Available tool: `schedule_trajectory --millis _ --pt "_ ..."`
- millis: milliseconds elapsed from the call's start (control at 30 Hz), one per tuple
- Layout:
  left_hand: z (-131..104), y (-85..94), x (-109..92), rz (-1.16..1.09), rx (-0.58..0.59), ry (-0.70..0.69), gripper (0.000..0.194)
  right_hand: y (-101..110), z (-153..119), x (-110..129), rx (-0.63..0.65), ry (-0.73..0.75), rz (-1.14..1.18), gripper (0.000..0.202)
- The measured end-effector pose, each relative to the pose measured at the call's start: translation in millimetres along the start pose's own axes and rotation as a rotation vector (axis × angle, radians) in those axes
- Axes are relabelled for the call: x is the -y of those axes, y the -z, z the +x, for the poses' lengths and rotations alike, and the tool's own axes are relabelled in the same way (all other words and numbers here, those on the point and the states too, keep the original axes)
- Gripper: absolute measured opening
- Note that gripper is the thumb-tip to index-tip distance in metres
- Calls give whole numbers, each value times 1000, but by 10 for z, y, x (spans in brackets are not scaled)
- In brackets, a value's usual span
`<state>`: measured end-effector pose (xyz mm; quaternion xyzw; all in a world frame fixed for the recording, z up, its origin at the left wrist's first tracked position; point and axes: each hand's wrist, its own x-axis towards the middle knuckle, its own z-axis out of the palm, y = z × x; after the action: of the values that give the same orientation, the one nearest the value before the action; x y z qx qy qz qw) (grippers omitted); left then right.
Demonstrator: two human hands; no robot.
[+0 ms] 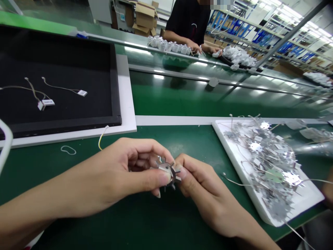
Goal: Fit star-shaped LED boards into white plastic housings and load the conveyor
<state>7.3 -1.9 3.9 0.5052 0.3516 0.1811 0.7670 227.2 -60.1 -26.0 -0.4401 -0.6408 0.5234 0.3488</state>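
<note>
Above the green bench, my left hand [125, 170] pinches a small metal part [168, 169] with prongs sticking out round its rim, like a spiked ring. My right hand [205, 191] is closed at the part's right edge, thumb and forefinger gripping one of its prongs. The fingers cover much of the part, so its far side is hidden. From behind my left hand a yellow and white wire [101, 138] with a small connector comes up; whether it joins the part I cannot tell.
At right, a white foam tray [249, 198] carries a heap of spiked metal plates [275, 156] with wires. A black framed panel [59, 118] at left bears several labelled wires [82, 92]. A rubber band [68, 150] lies nearby. Across the line, a person [187, 24] handles white parts.
</note>
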Motion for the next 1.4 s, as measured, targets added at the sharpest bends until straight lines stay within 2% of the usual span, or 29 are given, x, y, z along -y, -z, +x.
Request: schedule_trajectory --millis 100,267,467,533,633,700,833,900,967,1067,1133,1233,1333,1400 --pt "3 17 -3 59 -54 23 7 2 -8 -26 -35 36 17 31" --pt "18 27 32 123 -103 3 10 -42 27 -26 -100 26 8 11" --pt "32 24 47 224 -110 6 15 -31 85 9 -178 -6 -36 20" --pt "41 57 40 328 -181 -25 20 3 99 -9 -176 -61 -9 24" --pt "47 153 30 511 -338 -148 26 61 115 -59 -201 -132 2 29" --pt "39 233 40 643 -384 -165 28 95 124 -98 -218 -161 -16 32" --pt "19 367 170 947 -338 -173 33 140 142 -163 -138 -155 -54 29" --pt "27 400 292 1093 -290 -225 44 146 151 -179 -48 -174 -70 29" --pt "51 406 415 1192 -237 -266 50 142 160 -181 52 -254 -50 32" --pt "99 385 520 1232 -196 -330 37 136 172 -170 144 -376 44 41" --pt "114 368 511 1219 -170 -349 27 152 179 -170 149 -389 125 45" --pt "98 349 408 1186 -91 -328 28 216 191 -193 120 -344 230 47" --pt "61 328 286 1183 11 -281 27 301 207 -226 85 -328 201 48" --pt "44 316 239 1214 20 -352 22 346 216 -243 82 -362 142 48"
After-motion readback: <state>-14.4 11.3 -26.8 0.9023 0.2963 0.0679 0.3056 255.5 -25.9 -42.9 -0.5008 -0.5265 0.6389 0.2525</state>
